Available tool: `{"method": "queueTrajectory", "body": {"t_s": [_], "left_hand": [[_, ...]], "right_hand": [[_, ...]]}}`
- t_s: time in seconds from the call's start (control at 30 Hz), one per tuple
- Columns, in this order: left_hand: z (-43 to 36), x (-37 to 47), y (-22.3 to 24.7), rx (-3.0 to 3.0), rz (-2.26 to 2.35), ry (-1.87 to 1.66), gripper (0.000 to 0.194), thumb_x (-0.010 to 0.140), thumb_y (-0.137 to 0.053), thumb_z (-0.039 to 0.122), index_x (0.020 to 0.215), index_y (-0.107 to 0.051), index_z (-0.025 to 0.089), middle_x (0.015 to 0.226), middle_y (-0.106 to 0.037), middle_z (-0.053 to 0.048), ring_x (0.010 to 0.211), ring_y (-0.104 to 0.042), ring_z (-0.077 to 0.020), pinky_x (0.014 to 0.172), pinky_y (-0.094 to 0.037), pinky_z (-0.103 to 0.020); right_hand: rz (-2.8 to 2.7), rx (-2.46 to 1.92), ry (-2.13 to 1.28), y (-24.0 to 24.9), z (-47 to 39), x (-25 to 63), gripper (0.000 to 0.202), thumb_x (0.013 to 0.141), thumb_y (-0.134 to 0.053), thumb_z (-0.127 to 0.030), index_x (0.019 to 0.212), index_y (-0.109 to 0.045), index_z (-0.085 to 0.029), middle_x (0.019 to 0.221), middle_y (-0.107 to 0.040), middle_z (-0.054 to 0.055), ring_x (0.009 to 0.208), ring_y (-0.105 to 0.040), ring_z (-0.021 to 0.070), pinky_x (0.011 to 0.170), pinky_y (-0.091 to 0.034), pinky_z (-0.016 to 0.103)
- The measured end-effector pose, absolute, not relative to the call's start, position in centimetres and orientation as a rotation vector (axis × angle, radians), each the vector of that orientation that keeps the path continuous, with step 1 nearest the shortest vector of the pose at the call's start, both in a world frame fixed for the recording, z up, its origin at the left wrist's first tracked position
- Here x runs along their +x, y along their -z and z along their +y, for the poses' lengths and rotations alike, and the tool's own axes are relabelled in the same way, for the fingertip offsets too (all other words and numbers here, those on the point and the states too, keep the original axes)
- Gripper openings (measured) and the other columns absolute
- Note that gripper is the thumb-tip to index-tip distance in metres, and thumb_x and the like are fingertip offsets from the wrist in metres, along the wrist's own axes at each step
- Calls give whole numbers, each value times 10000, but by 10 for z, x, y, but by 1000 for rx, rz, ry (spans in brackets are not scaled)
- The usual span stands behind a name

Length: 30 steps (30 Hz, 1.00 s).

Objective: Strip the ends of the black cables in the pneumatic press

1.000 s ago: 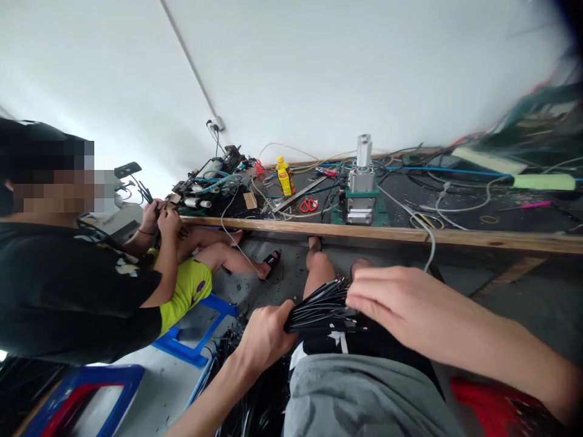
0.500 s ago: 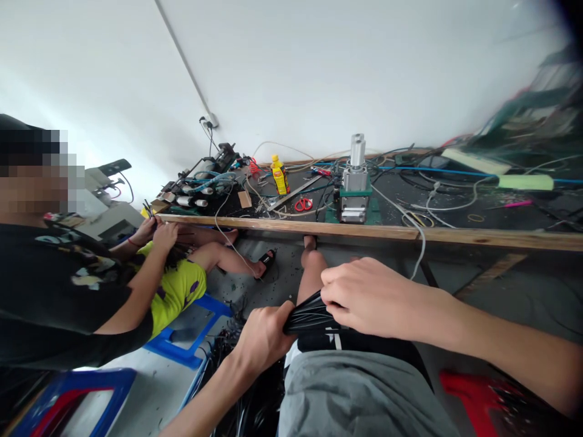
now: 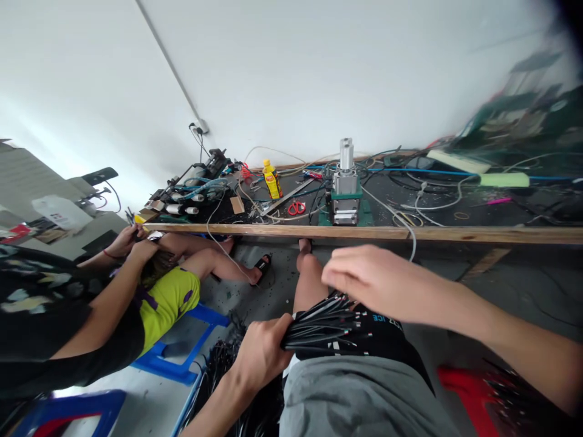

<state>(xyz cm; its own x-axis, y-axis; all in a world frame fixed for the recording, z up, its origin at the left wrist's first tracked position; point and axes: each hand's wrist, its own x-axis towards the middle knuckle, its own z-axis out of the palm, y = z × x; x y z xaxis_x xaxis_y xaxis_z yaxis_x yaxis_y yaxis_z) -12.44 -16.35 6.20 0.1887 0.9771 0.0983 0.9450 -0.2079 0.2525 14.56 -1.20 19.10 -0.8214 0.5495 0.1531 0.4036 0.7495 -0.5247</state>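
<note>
The bundle of black cables (image 3: 321, 326) lies over the person's lap, its long axis running crosswise from the left hand out toward the right, where the strands fan into loose ends. The left hand (image 3: 264, 347) is the nearer one, wrapped firmly round the gathered end with the thumb along the top. The right hand (image 3: 357, 270) hangs just above and beyond the free tips, so the ends lie below its fingers; these are curled in toward the thumb, and whether they pinch a strand or touch the tips cannot be told. The cable jackets look smooth, slim and faintly glossy, with small pale and reddish cores at the cut ends. Beneath are black shorts (image 3: 385, 332) with blue-white lettering and the soft, creased cloth of a grey shirt (image 3: 359, 394). More dark strands spill in a tangled pile (image 3: 216, 376) beside the left forearm. Farther out, the dark bench has a raw wooden edge (image 3: 310, 230); on it stand a blocky metal press (image 3: 346, 182) with a cylindrical top and a yellow plastic bottle (image 3: 272, 183).
</note>
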Motion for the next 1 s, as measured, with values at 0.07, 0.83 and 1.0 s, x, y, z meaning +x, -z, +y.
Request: {"method": "queueTrajectory", "body": {"t_s": [0.07, 0.83, 1.0], "left_hand": [[-166, -126, -56, 2401, 1862, -447, 254, 771, -558, 59, 926, -645, 241, 700, -749, -20, 568, -723, -240, 551, -409, -325], [-159, -131, -50, 2674, 1576, -669, 268, 937, -442, 61, 1014, -653, 206, 684, -711, -12, 502, -692, -227, 509, -468, -349], [-158, -131, -56, 2608, 1529, -741, 270, 914, -449, 111, 1050, -664, 203, 713, -755, -24, 528, -734, -239, 512, -500, -332]], "right_hand": [[-2380, -809, -811, -194, 2, 156, 465, 1202, -457, -386, 996, -825, -193, 912, -811, 51, 841, -721, 213, 747, -467, 324], [-3037, -510, -1571, -151, 33, 91, 204, 868, -619, -306, 686, -639, -218, 610, -495, -62, 592, -409, 123, 565, -266, 315], [-2929, -434, -1624, -154, 33, 98, 231, 855, -660, -333, 671, -587, -215, 610, -487, -73, 600, -409, 111, 553, -280, 303]]}}
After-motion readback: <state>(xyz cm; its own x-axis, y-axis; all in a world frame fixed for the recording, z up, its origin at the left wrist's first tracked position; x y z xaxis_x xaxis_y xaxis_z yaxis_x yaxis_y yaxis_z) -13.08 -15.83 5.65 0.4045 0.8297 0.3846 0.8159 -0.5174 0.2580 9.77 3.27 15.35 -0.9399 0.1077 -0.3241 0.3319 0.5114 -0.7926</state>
